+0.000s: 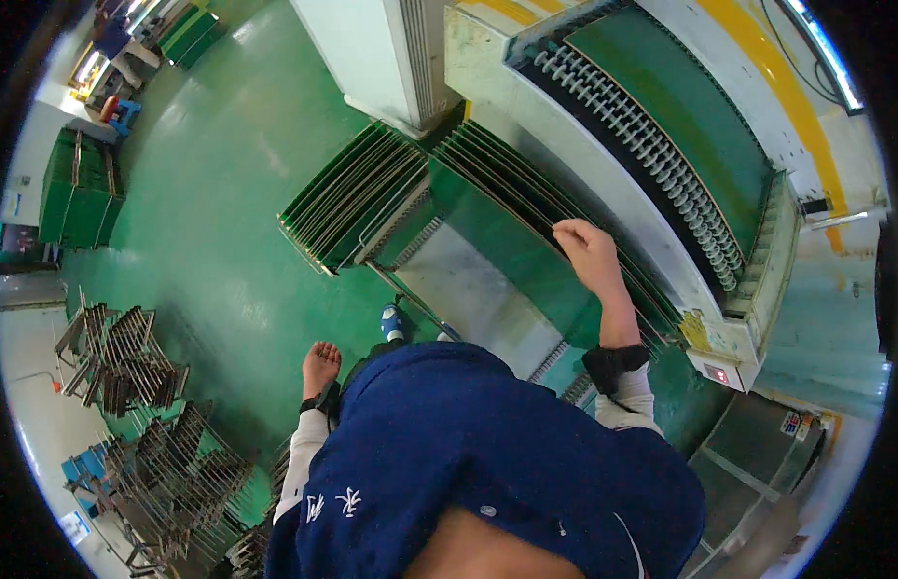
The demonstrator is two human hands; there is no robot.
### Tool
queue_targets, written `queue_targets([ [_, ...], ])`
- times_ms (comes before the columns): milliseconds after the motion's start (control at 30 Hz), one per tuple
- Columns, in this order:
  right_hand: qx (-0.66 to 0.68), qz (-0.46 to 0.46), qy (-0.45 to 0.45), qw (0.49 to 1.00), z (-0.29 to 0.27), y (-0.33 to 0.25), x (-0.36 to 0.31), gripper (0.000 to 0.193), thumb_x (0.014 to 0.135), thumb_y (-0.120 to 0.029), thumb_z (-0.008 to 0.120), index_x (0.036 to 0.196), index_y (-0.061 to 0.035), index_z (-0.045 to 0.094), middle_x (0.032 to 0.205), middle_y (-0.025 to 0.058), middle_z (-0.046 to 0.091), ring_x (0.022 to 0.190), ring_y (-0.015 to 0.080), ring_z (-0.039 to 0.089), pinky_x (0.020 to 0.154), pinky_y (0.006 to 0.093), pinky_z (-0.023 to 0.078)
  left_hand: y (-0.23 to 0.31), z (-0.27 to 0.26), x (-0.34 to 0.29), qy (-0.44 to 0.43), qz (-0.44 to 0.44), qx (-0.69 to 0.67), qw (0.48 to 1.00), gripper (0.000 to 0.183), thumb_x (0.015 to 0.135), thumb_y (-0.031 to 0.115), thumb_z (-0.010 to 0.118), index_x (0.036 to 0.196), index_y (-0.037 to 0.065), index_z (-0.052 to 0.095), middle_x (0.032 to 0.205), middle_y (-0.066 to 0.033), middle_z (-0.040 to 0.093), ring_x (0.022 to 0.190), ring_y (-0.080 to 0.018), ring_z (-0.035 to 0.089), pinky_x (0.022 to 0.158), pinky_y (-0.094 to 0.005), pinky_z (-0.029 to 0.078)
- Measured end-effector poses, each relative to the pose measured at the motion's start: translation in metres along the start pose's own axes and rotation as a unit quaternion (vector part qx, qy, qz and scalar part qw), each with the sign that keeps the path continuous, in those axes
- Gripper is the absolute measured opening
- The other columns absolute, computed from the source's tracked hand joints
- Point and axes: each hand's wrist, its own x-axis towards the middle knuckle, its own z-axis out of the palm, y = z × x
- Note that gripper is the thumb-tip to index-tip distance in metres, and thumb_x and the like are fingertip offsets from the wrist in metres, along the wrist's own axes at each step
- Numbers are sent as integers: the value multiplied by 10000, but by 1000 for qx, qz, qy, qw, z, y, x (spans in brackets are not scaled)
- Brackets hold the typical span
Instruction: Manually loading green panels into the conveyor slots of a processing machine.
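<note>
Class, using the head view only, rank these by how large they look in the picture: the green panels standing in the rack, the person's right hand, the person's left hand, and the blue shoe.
1. Green panels in the rack
2. Right hand
3. Left hand, which hangs farther from the camera, so its true size is unsure
4. Blue shoe, partly hidden

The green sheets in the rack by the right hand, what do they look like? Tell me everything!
The green sheets are thin, flat and glossy, like stiff boards. Many stand on edge, side by side, in slots of a metal wire rack, all leaning the same way. The rack sits beside a big pale machine above the green floor. The right hand rests on the top edges of the nearest sheets. The left hand touches none.
</note>
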Motion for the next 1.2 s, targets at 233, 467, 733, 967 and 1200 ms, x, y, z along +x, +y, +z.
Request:
queue_targets([
  [233,-106,-2,0,994,23,-8,-31,207,771,-145,606,954,-50,605,936,113,616,870,261,580,748,350,462,2,-14,13,-65,-27,-7,998,151,880,225,494,905,77,482,856,-37,523,779,-198,514,694,-321,454],
  [467,-182,-39,8,983,32,-6,-40,222,769,-142,603,977,-64,594,970,101,606,925,282,548,789,375,446,1,-28,26,-144,-50,-38,988,166,886,242,490,854,78,494,798,-33,540,755,-201,525,694,-317,455],
  [733,-199,-97,50,974,34,-6,-39,178,764,-125,594,927,-55,587,948,101,601,905,287,544,768,373,449,-2,-13,7,-107,-29,-21,994,178,890,238,483,805,82,498,729,-26,537,705,-190,524,655,-305,453],
  [967,-210,-101,51,971,38,0,-37,158,762,-114,591,906,-47,584,926,97,596,889,288,544,759,377,448,-6,-3,-3,-36,-19,-14,999,178,891,229,478,795,80,499,717,-26,536,690,-187,522,641,-307,456],
  [1200,-229,-109,9,967,52,1,-39,173,716,-91,627,881,-52,594,832,87,608,891,275,509,756,373,431,-11,-17,1,-28,-35,-23,999,191,885,252,494,787,89,512,736,-28,558,707,-204,536,665,-321,466],
])
